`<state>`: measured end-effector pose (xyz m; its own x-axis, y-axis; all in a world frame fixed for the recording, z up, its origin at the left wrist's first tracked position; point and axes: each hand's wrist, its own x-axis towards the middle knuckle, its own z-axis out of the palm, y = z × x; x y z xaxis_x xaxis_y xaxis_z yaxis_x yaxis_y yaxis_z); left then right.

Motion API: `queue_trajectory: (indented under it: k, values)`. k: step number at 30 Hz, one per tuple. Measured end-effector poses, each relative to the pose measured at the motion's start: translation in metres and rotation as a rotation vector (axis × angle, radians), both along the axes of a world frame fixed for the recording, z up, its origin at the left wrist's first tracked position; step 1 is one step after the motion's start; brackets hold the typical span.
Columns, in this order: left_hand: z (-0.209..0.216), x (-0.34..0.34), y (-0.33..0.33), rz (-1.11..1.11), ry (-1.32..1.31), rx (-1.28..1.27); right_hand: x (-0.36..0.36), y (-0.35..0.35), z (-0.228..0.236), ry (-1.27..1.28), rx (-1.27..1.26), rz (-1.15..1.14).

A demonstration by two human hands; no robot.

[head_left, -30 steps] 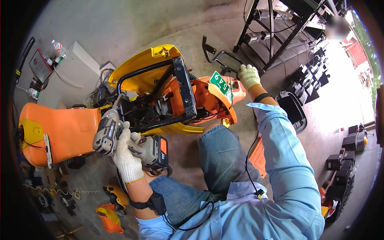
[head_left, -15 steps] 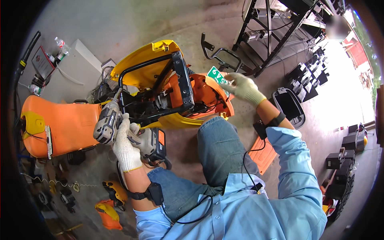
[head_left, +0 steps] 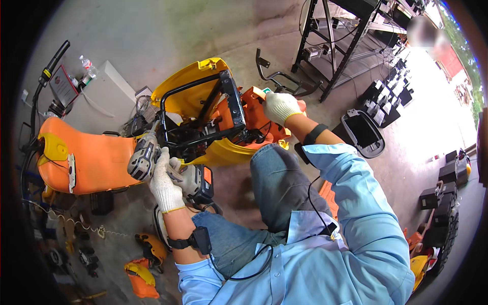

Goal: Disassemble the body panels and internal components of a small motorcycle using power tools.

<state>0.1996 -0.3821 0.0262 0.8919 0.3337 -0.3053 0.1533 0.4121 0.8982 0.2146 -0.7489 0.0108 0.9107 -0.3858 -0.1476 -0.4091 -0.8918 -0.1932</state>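
Fingers [head_left: 163, 161] of the left hand [head_left: 166, 190], in a white knit glove, are wrapped around the grip of a power drill [head_left: 141, 158]; those of the right hand [head_left: 282, 108], gloved too, curl over the far right end of a partly stripped vehicle [head_left: 203, 139], and what they grip, if anything, is hidden under the glove. The vehicle is the biggest thing, its long axis running left to right ahead of the person, so the hands sit towards different ends of its open middle. Beyond its right end stands a black metal rack [head_left: 351, 53], well apart from the right hand, with floor [head_left: 328, 114] showing between that hand and a black bin [head_left: 363, 134]. At the left is a long orange shell [head_left: 101, 157]. 2 yellow panels flank the black frame [head_left: 233, 101]: 1 raised on the far side [head_left: 178, 96], 1 along the near edge [head_left: 229, 152], where the denim knee [head_left: 272, 170] leaves little room. An orange panel [head_left: 252, 109] lies just left of the right hand. The drill slants up and right, its nose near the frame's left corner; contact is hard to judge from this view. The left hand is nearer that corner. Smallest, a green plate's corner [head_left: 267, 90] peeks out beside the right fingers.
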Motion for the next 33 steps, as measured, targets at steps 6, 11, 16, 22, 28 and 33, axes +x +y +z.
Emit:
queue_trajectory:
  k: [6,11,16,22,28,33]
  values:
    - [0.003,-0.007,0.013,0.022,-0.008,0.042,0.013,0.007,0.009,-0.002,-0.021,0.039]
    - [0.010,-0.012,0.015,0.048,-0.020,0.038,0.021,0.011,0.019,-0.042,-0.035,0.048]
    - [0.012,-0.010,0.018,0.070,-0.016,0.048,0.031,0.015,0.027,-0.057,-0.045,0.040]
    - [0.009,-0.010,0.019,0.066,-0.018,0.076,0.040,0.018,0.026,-0.086,-0.029,0.045]
    - [0.006,-0.010,0.017,0.031,0.043,0.023,0.041,0.007,0.022,-0.150,-0.015,-0.032]
    - [0.004,-0.001,0.012,0.075,-0.013,0.038,0.060,0.013,0.014,-0.094,-0.122,0.061]
